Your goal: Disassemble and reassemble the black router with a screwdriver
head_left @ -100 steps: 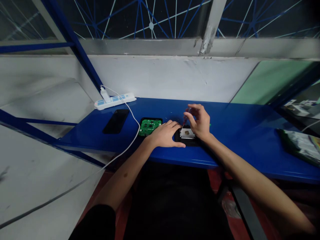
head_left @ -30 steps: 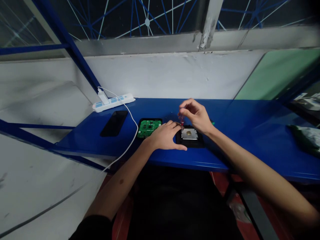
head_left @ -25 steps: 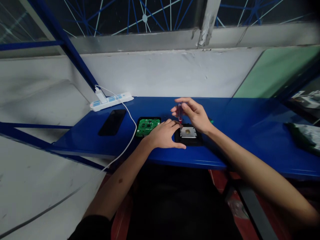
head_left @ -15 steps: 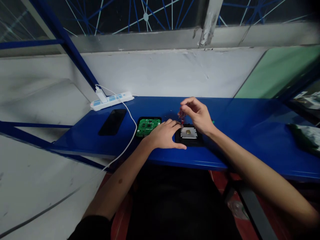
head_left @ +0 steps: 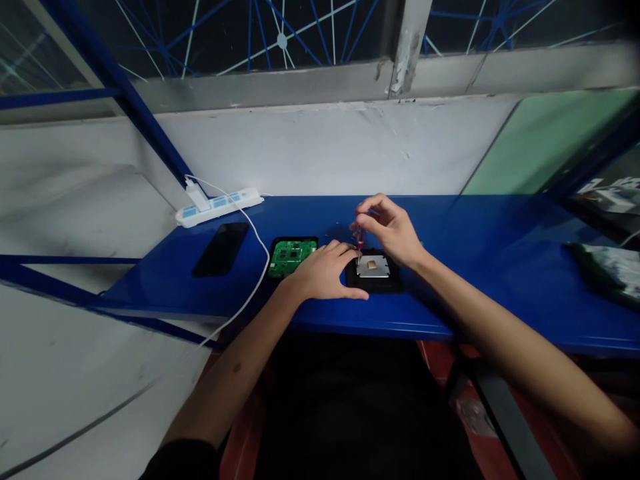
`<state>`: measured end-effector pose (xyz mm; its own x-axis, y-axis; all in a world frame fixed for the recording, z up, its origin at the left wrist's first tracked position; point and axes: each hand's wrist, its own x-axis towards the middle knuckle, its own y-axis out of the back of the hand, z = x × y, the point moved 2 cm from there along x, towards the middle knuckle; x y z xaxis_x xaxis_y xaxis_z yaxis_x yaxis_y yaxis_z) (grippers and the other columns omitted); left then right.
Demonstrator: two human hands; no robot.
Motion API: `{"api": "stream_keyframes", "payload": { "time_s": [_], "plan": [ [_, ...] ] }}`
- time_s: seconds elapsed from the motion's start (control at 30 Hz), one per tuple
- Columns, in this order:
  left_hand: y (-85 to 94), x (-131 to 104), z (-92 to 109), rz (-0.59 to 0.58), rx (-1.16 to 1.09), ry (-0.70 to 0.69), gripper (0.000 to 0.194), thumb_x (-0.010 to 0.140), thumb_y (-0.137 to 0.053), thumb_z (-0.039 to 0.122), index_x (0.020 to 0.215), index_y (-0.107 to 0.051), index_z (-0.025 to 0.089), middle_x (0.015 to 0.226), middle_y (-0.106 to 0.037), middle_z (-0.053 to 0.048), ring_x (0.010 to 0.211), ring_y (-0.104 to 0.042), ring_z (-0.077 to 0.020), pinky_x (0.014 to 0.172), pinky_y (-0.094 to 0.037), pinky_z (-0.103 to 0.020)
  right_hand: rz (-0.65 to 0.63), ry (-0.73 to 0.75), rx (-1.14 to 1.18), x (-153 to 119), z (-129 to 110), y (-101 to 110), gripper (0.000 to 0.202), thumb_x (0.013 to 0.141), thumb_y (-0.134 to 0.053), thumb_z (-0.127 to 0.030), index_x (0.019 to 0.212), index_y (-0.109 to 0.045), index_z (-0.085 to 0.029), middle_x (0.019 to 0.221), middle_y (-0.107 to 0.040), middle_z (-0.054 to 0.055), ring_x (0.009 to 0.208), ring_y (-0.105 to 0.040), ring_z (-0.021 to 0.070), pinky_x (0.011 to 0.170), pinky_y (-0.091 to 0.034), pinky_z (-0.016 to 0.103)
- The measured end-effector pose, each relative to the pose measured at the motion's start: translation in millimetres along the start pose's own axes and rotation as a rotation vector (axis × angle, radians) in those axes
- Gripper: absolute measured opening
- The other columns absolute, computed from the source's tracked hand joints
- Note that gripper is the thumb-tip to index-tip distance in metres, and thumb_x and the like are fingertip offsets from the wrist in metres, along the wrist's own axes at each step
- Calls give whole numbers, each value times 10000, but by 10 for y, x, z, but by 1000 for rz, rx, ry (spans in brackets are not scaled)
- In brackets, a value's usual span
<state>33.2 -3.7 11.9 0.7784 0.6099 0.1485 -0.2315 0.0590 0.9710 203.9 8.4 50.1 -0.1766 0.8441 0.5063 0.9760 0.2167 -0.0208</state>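
Observation:
My right hand (head_left: 393,230) pinches a small screwdriver (head_left: 360,241) with a reddish, see-through handle. It points down, with its tip at the left edge of a silver metal plate (head_left: 380,268). That plate, with a gold-coloured square at its middle, lies in a black plastic housing (head_left: 375,288) on the blue table. My left hand (head_left: 325,272) rests with fingers stretched and thumb apart at the housing's left side, the thumb near its front edge. Left of this hand lies a green circuit board (head_left: 290,255) in a black shell, partly covered by the hand.
A black phone (head_left: 221,250) lies at the table's left. Behind it stands a white power strip (head_left: 220,207) with a plugged-in charger, whose white cable (head_left: 260,287) crosses the table and hangs over the front edge. A silver and dark green bag (head_left: 607,270) lies at the right.
The whole view has shifted slightly, so things sit a little further left. Both hands keep nearly the same pose, and the screwdriver stays at the plate's left edge.

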Motion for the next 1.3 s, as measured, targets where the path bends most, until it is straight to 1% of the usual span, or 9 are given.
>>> {"api": "stream_keyframes", "payload": {
  "time_s": [0.13,0.27,0.37,0.57,0.63,0.83,1.0,1.1,1.3],
  "plan": [
    [-2,-1,-4,-5,-5,7,839,771,-562,811,1376,-496,234,1358,-560,-99,1238,-489,-320,1022,-430,-455,-7,3,-19,7,-13,36,201,821,-762,-355,907,-625,-235,782,-660,-18,682,-672,138,610,-572,313],
    [-3,-1,-4,-18,-1,17,868,770,-557,816,1402,-478,226,1350,-556,-97,1239,-479,-322,1017,-436,-462,-69,-42,-27,-14,-50,30,237,926,-631,-400,1106,-654,-248,1011,-732,34,888,-723,170,749,-592,338],
    [-6,0,-6,-28,-2,20,873,766,-550,824,1401,-478,230,1357,-553,-96,1231,-482,-327,1005,-440,-466,-85,-92,-7,-28,-52,20,264,960,-560,-450,1115,-647,-254,1069,-735,41,923,-723,169,784,-594,345],
    [-20,-3,-10,-1,2,6,857,770,-554,824,1377,-492,223,1380,-551,-99,1248,-483,-322,1039,-416,-456,-9,1,-36,-3,-31,38,251,798,-783,-386,935,-632,-240,822,-662,-16,729,-675,138,620,-557,294],
    [-19,-5,-6,3,4,5,857,771,-561,821,1375,-492,217,1363,-561,-102,1239,-489,-319,1030,-423,-449,-7,10,-52,3,-34,38,232,821,-761,-380,965,-645,-240,808,-674,-14,732,-672,138,644,-560,303],
    [-5,-2,-2,2,-9,10,839,771,-568,811,1373,-501,232,1335,-574,-101,1224,-497,-321,1001,-439,-447,-76,-52,-45,-22,-39,1,255,954,-569,-448,1110,-640,-260,1060,-723,37,917,-710,168,744,-575,336],
    [-3,-3,-4,6,-10,6,819,768,-569,811,1351,-513,237,1364,-562,-96,1239,-494,-324,1022,-424,-456,-43,4,-30,-9,27,24,234,830,-751,-390,956,-609,-254,870,-640,-13,753,-663,141,631,-552,303],
    [2,-5,-2,0,-12,9,821,770,-562,814,1354,-508,240,1367,-560,-92,1238,-494,-320,1021,-424,-450,-26,44,-45,1,22,41,188,834,-752,-348,917,-618,-246,818,-632,-21,702,-635,126,635,-544,302],
    [12,2,2,-7,-8,5,817,775,-566,805,1350,-515,226,1316,-583,-94,1204,-509,-310,1000,-448,-436,-108,-23,-54,-36,-59,-4,255,974,-551,-392,1183,-618,-262,1068,-720,43,962,-690,168,806,-555,347]
  ]
}}
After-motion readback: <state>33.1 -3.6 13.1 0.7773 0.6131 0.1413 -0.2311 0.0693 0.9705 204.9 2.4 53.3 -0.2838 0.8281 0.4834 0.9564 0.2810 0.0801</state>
